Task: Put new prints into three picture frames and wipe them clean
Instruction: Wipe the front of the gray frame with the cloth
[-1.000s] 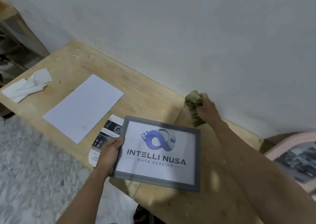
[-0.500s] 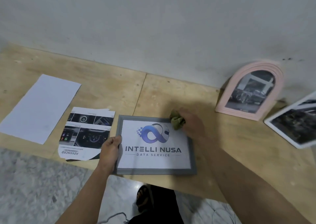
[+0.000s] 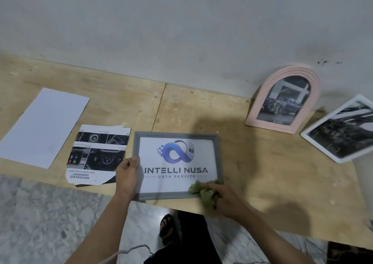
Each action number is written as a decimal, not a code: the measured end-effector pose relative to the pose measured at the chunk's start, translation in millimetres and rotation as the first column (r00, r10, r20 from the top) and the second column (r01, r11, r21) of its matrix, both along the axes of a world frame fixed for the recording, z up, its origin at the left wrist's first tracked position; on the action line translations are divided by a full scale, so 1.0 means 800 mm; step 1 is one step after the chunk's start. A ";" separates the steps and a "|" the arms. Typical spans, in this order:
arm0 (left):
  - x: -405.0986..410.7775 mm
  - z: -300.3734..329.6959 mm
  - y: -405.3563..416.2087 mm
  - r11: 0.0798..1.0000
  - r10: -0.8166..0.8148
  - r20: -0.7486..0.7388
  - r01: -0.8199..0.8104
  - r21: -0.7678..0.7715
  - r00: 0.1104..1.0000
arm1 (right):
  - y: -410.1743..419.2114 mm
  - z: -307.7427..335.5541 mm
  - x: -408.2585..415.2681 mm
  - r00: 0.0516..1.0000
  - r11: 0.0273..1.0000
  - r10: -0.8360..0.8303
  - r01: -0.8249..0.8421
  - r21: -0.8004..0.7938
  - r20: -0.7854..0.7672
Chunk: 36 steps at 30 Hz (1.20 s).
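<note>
Right fingers: you are bunching the green cloth (image 3: 203, 193) in your right hand (image 3: 226, 200), fingers curled over it and clamped on the wad; it is blurred, so I cannot tell how firmly you are pressing down.
Cloth contact: the wad is sitting over the near right corner of the grey picture frame (image 3: 177, 166), partly on the glass and partly over the frame's edge and the table beyond it.
Left fingers: your left hand (image 3: 128, 173) is gripping the frame's left rail, thumb lying on the front and the other fingers hidden beneath.
Frame: it is lying face up at the near edge of the plywood table (image 3: 262, 163), the logo print (image 3: 175, 161) already behind the glass.
How to wipe: judging by the corner position, you are probably finishing a pass; keep the left grip steady so the frame is not sliding off the table edge, and flatten the cloth so more of it is meeting the glass.
Further out: left of your left fingers the car brochure (image 3: 96, 154) and a blank white sheet (image 3: 43, 127) are lying flat.
Other frames: well beyond your right fingers the pink arched frame (image 3: 284, 100) is leaning against the wall and the white frame (image 3: 339, 132) is resting tilted beside it.
</note>
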<state>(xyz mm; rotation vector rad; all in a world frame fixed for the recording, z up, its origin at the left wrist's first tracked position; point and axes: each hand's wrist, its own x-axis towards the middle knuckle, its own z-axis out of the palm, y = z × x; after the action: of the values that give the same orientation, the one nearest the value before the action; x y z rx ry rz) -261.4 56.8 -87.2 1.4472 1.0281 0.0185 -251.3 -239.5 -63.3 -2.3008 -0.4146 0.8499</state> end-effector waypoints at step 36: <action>0.101 0.429 0.046 0.946 0.079 0.772 -0.292 0.142 0.630 | 0.050 0.401 0.172 0.566 0.971 -0.050 -0.164 0.172 0.823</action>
<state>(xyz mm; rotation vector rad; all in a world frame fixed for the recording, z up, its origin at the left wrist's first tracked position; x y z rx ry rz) -180.8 93.9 256.0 1.3425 0.4570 0.8880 -113.4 -199.3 257.9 -2.3290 -0.9383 -0.3473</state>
